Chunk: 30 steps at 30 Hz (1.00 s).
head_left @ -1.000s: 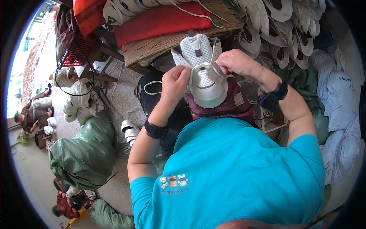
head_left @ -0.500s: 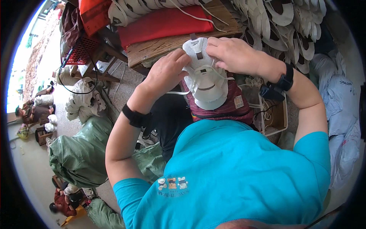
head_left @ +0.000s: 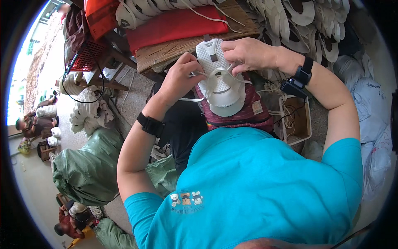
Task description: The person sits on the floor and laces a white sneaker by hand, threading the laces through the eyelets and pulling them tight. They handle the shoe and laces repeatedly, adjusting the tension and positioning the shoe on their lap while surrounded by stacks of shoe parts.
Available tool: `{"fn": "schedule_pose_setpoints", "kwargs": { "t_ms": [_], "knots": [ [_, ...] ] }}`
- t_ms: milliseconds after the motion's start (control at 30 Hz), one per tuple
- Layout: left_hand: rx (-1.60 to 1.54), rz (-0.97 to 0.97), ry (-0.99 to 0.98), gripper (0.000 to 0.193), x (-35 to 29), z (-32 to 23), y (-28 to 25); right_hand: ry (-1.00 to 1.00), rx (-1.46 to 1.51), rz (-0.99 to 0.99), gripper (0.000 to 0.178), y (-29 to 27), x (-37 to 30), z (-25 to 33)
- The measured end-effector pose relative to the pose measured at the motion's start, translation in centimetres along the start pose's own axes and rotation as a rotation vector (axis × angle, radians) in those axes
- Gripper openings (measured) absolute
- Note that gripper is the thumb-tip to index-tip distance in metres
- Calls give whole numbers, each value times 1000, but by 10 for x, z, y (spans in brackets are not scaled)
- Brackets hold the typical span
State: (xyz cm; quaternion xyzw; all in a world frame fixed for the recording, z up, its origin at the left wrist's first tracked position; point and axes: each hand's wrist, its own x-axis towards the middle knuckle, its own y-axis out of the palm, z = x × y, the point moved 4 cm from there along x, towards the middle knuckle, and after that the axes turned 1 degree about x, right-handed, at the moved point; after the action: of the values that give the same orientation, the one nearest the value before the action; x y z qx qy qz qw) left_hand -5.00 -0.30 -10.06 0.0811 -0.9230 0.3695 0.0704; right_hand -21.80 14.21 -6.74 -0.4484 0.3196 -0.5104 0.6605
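Observation:
A white shoe upper [head_left: 226, 99] with a perforated tongue [head_left: 212, 63] rests on a maroon striped cloth bag or pad [head_left: 244, 119] in front of my body. My left hand [head_left: 182, 75] is closed at the upper's left side, with white shoelace [head_left: 199, 75] pinched between thumb and fingers. On the other side, my right hand [head_left: 251, 56] pinches the lace beside the tongue, its fingertips partly hiding the tongue's edge. Between the two hands the lace arches over the upper. A loose lace end [head_left: 191, 100] hangs out to the left.
Beyond the upper stands a wooden bench [head_left: 161, 53] with red cloth [head_left: 178, 31] and a row of white uppers [head_left: 149, 9]. More white shoe parts [head_left: 302, 25] hang at far right. A box of laces [head_left: 299, 120] sits right; green sacks [head_left: 89, 166] lie left, where other people [head_left: 70, 222] sit.
Both hands keep their pinch near the tongue. The lace between them now rises in a clearer arch over the upper, and the left fingers have opened out slightly from the tongue.

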Motion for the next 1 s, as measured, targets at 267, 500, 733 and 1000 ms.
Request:
{"fn": "schedule_pose_setpoints", "kwargs": {
  "t_ms": [267, 500, 733, 1000],
  "knots": [
    [215, 115, -217, 27, 22, 5, 4, -154, -205, -58, 35, 6, 0, 4],
    [-89, -164, -354, 24, 8, 16, 20, -10, -54, -156, 29, 10, -5, 0],
    [-657, -384, -492, 25, 8, 9, 20, 447, 213, -256, 23, 20, 2, 0],
    [-420, -692, 110, 16, 12, -107, -59, 320, 1290, -591, 16, -31, 23, 35]
  ]
}}
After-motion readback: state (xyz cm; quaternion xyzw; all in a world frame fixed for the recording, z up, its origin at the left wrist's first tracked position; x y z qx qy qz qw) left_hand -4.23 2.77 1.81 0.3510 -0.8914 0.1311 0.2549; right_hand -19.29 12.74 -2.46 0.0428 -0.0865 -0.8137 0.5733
